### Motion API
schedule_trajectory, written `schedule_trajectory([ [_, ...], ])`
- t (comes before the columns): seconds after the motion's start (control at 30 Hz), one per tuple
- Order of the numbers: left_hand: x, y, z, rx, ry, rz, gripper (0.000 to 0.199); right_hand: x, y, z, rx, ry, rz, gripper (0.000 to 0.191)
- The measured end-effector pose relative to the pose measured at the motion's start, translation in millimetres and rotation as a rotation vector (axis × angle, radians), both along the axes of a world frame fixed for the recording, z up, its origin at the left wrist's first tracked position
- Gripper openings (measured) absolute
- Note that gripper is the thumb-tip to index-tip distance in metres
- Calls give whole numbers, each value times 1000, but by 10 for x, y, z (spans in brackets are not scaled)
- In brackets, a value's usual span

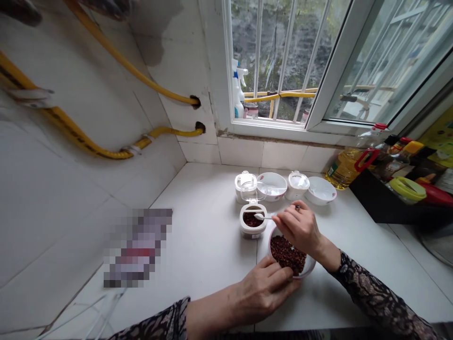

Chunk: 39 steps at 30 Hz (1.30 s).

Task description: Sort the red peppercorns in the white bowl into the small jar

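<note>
A white bowl (311, 268) with dark red dried grains (287, 255) stands near the counter's front. My left hand (267, 289) grips its near left rim. Above the bowl, my right hand (299, 226) pinches a small white spoon (260, 216), whose tip is over the opening of a small lidded jar (253, 231). The jar's clear lid (252, 191) is flipped up, and similar dark red grains show inside. Whether the spoon bears any grains is too small to tell.
Behind the jar stand two white lidded containers (245, 182) (297, 185) and two white bowls (272, 186) (321, 191). An oil bottle (345, 167) and a black box of condiments (368, 200) are at the right. A blurred package (139, 250) lies left.
</note>
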State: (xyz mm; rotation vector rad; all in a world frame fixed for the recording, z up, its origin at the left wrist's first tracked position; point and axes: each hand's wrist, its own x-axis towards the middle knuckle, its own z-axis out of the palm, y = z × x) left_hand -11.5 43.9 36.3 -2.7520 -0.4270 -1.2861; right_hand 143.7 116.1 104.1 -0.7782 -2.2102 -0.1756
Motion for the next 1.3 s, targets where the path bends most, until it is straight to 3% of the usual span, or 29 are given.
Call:
schedule_trajectory([
  [0.1,-5,1,2,-1,3,-7,22,122,-54,25,0,103,-9,27],
  [0.23,-24,-7,-5,-6,24,-2,18,373,-47,-27,-150,204,-64,35],
  [0.33,-32,-8,-13,-10,32,-12,19,513,16,-139,-250,131,-94,38],
  [0.43,-30,-5,-22,-15,28,-18,21,562,65,-228,-248,20,-104,40],
  [0.6,-18,-6,-36,-33,33,-22,21,527,34,-269,-388,-30,-84,43],
  [0.8,-19,-5,-49,-13,42,-14,17,568,30,-272,-671,207,-191,47],
  [0.93,-20,-7,-54,-14,41,-4,16,601,85,-308,-841,374,-189,52],
  [1.3,-31,-19,-80,6,104,27,16,564,142,-371,-1020,593,-196,56],
])
